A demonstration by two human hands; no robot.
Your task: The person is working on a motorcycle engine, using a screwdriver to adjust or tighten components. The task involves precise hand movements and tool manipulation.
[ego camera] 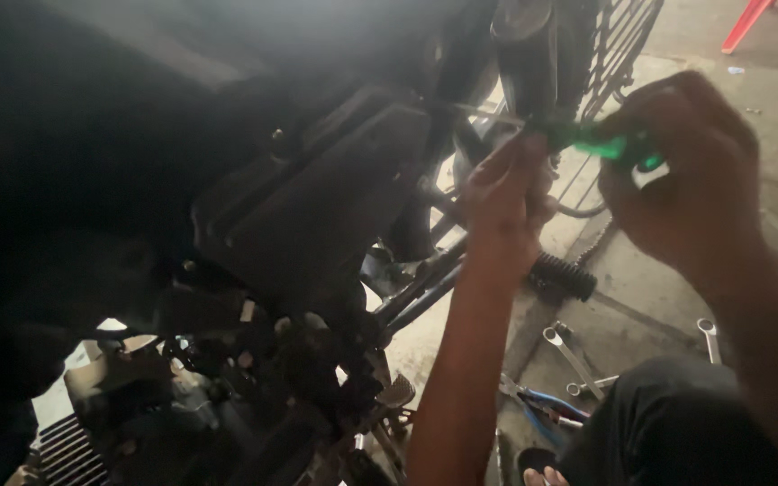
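Beside the dark motorcycle [254,234], near its side panel [317,198], both hands are raised together. The right hand [677,171] is closed around the green handle of a screwdriver [605,144], whose thin metal shaft points left toward the machine. The left hand [506,193] pinches the tool where the handle meets the shaft, fingers closed on it. Below, on the concrete floor [650,297], lie several wrenches [574,355] and blue-handled pliers [551,405], well apart from the hands. A ribbed footpeg [565,274] sticks out just under the left wrist.
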